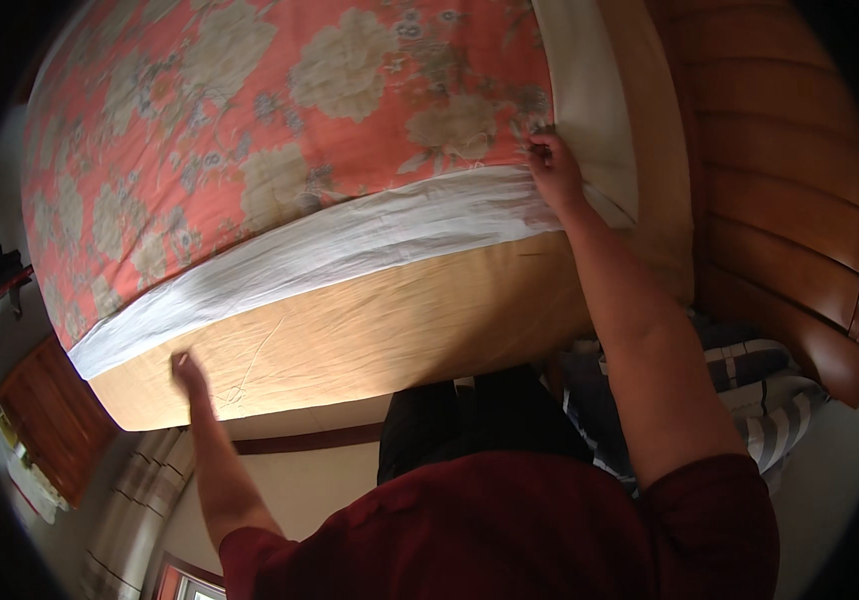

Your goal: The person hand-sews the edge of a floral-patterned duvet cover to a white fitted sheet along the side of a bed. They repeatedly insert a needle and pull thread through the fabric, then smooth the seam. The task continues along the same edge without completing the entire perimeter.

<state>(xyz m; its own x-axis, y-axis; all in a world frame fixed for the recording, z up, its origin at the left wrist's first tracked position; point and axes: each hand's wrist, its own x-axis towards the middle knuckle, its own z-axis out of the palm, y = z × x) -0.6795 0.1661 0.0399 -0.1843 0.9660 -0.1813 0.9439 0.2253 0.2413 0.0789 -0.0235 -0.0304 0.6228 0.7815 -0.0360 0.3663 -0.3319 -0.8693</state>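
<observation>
A coral quilt (370, 110) with large beige flowers covers most of the bed. Along its near side shows a white strip of cloth (350, 232), with a tan sheet or mattress side (380, 310) below it. At the quilt's near right corner is my right hand (556, 172), its fingers pinched on the edge of the floral cloth. My left hand (190, 374), somewhat blurred, hangs over the tan side near its left end. Its fingers are curled into a loose fist, with no cloth seen in them. A thin pale cord (250, 372) lies beside it.
A wooden headboard (785, 150) stands along the right. Dark striped cloth (765, 385) is heaped at its foot, beside my right arm. At the left are a wooden cabinet panel (58, 415) and a striped curtain (140, 500).
</observation>
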